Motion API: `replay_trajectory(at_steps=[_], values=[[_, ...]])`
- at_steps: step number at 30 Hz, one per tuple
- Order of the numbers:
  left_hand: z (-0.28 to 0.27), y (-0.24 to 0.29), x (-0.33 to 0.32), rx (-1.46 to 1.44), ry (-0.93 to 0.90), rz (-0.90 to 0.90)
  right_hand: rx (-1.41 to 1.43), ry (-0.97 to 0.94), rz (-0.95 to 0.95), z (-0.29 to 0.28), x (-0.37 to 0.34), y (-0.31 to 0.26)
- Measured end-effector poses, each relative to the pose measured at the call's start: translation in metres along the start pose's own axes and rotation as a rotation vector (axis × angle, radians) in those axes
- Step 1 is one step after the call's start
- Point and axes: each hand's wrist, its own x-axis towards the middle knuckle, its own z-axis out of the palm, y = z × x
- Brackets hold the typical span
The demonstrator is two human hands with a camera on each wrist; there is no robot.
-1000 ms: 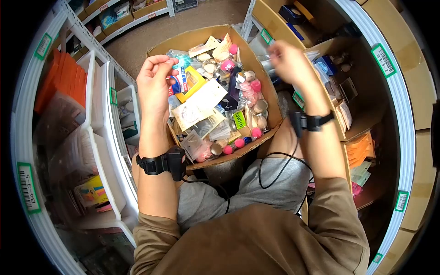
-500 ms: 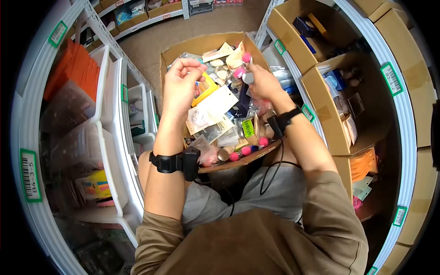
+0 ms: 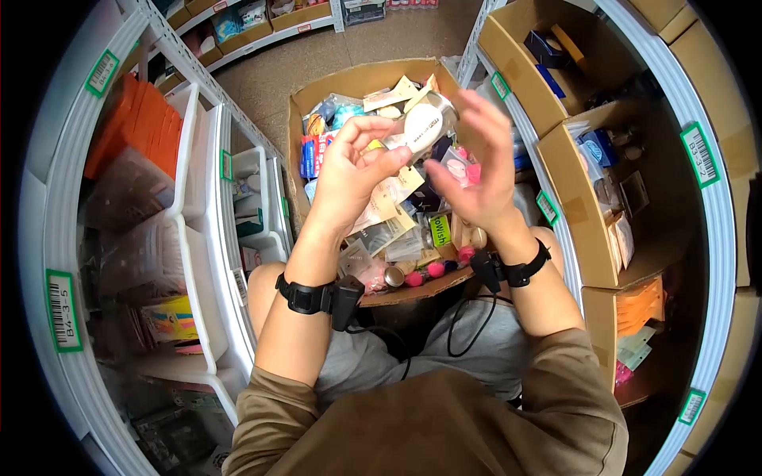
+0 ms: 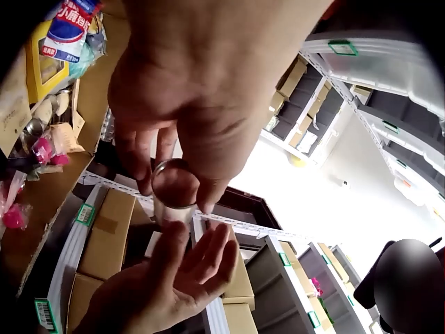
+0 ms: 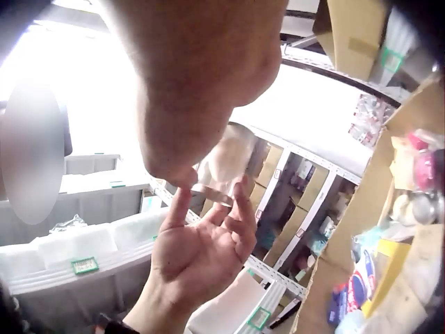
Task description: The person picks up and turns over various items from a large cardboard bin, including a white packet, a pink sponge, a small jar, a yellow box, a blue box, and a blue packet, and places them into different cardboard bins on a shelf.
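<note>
A clear cylindrical jar point(image 3: 425, 127) with a white printed oval makeup puff inside is held up over the cardboard box point(image 3: 349, 81). My left hand point(image 3: 353, 170) pinches it at the near end between thumb and fingers. The left wrist view shows the jar point(image 4: 174, 198) with its metallic-looking rim between those fingertips. Beside it on the right, my right hand point(image 3: 480, 166) is slightly blurred, fingers extended and spread from the thumb. Under both hands the box holds packaged puffs, pink balls, a yellow pack and a green label card point(image 3: 440, 230).
White bins with orange packs point(image 3: 135, 135) line the left shelf. On the right, open cardboard bins point(image 3: 571, 190) stand on a shelf with green-framed barcode labels point(image 3: 699, 155). Cables point(image 3: 468, 329) run from both wrist cameras. Another shelf point(image 3: 270, 32) stands behind the box.
My right hand came from the right-hand shelf side with the jar to the box's middle. My left hand, empty before, now grips the jar, and the right hand's fingers have spread.
</note>
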Motion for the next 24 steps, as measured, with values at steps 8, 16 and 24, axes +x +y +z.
replay_trajectory(at_steps=[8, 16, 24], values=[[0.011, -0.008, -0.006, -0.184, -0.185, -0.054, 0.448, 0.020, 0.304, -0.006, -0.015, 0.017], [0.010, -0.010, -0.005, -0.149, -0.197, -0.022, 0.507, 0.011, 0.326, -0.005, -0.016, 0.022], [0.006, -0.012, -0.006, -0.165, -0.154, 0.053, 0.519, 0.016, 0.363, -0.004, -0.017, 0.020]])
